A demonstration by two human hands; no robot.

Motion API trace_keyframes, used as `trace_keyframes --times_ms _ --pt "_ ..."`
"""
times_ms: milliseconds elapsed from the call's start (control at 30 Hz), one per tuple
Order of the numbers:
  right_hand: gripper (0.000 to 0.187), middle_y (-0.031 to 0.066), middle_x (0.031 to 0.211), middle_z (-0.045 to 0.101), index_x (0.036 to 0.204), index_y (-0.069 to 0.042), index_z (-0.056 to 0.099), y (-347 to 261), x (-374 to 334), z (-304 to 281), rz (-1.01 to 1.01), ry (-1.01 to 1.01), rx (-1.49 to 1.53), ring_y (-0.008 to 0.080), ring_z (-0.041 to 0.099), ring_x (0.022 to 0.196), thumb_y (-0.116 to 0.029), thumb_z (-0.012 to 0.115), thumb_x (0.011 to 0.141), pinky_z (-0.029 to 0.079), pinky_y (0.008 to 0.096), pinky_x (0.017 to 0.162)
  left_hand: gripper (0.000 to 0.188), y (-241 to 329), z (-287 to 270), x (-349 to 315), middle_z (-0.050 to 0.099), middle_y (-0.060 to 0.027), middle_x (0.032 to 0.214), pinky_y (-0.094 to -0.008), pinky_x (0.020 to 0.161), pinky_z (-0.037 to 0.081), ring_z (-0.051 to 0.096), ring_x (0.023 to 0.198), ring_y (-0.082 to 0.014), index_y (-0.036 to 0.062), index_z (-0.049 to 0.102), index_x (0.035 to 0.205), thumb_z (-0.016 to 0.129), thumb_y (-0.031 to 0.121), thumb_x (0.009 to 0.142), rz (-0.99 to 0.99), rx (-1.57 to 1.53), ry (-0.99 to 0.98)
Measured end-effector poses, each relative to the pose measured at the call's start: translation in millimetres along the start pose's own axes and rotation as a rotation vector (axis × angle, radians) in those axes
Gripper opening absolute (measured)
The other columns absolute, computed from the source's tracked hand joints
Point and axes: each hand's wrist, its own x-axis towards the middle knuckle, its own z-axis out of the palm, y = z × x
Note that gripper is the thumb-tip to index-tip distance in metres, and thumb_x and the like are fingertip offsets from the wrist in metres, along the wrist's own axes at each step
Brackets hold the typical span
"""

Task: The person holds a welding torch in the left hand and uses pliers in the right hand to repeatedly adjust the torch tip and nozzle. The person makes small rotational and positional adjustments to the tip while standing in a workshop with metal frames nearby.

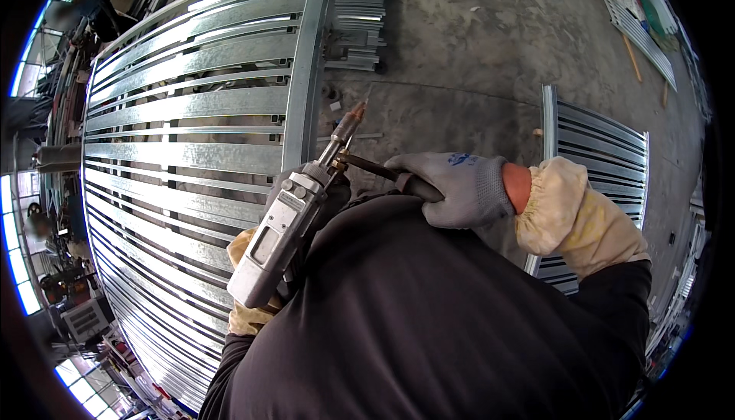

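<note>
A silver welding gun (276, 248) with a copper-coloured nozzle (356, 111) slants up and to the right in front of my body. My left hand (334, 196), in a dark work glove, is closed round the gun's underside and is mostly hidden by its body. A thin dark feed tube (375, 166) with a brass fitting joins the gun near the nozzle. My right hand (467, 190), in a grey knit glove, grips this tube and its thicker black sleeve. The nozzle points over the floor, apart from the steel frame.
A large galvanized steel frame (306, 75) with many slats lies along my left. Metal profiles (358, 14) are stacked beyond it. A smaller slatted panel (601, 140) lies on the floor at right. Long strips (639, 33) lie far right, and clutter lines the left wall.
</note>
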Motion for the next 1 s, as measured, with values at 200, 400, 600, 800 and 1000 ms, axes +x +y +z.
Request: trace_keyframes --times_ms 200,400,600,800,1000 --pt "0.074 0.0153 0.119 0.066 0.147 0.000 0.045 16 -3 4 -0.069 0.055 0.052 0.0311 0.061 0.117 -0.011 0.061 0.076 0.046 0.0383 0.106 0.014 11 -8 -2 0.061 -0.0001 0.070 -0.0298 0.049 0.044 0.057 0.057 -0.0107 0.0090 0.068 0.100 0.065 0.021 0.094 0.192 0.104 -0.138" --pt "0.073 0.0143 0.120 0.066 0.146 0.001 0.046 16 -8 2 -0.127 0.045 0.090 0.0299 0.061 0.119 -0.012 0.061 0.076 0.045 0.0375 0.107 0.022 29 -11 -11 0.064 -0.0052 0.062 -0.0357 0.049 0.049 0.064 0.055 -0.0167 0.0100 0.072 0.092 0.068 0.031 0.090 0.201 -0.085 -0.096" --pt "0.073 0.0140 0.121 0.065 0.147 0.001 0.046 19 -13 -4 -0.035 -0.009 0.124 0.0281 0.060 0.119 -0.012 0.061 0.077 0.046 0.0367 0.106 0.023 32 -11 -9 0.064 -0.0048 0.063 -0.0353 0.050 0.049 0.064 0.056 -0.0166 0.0103 0.071 0.093 0.067 0.032 0.090 0.169 -0.055 -0.074" --pt "0.079 0.0133 0.121 0.064 0.154 -0.003 0.041 22 -9 -4 -0.125 0.038 0.089 0.0276 0.060 0.118 -0.013 0.063 0.079 0.046 0.0372 0.106 0.023 26 -12 -9 0.064 -0.0043 0.065 -0.0348 0.051 0.050 0.064 0.057 -0.0164 0.0105 0.070 0.093 0.067 0.034 0.091 0.172 -0.041 -0.062" --pt "0.079 0.0149 0.129 0.059 0.156 -0.006 0.039 36 6 3 -0.157 0.090 -0.010 0.0280 0.059 0.120 -0.010 0.061 0.080 0.045 0.0399 0.108 0.024 17 -14 -9 0.063 -0.0038 0.066 -0.0344 0.052 0.050 0.064 0.058 -0.0163 0.0108 0.069 0.093 0.067 0.035 0.091 0.156 -0.005 -0.055"
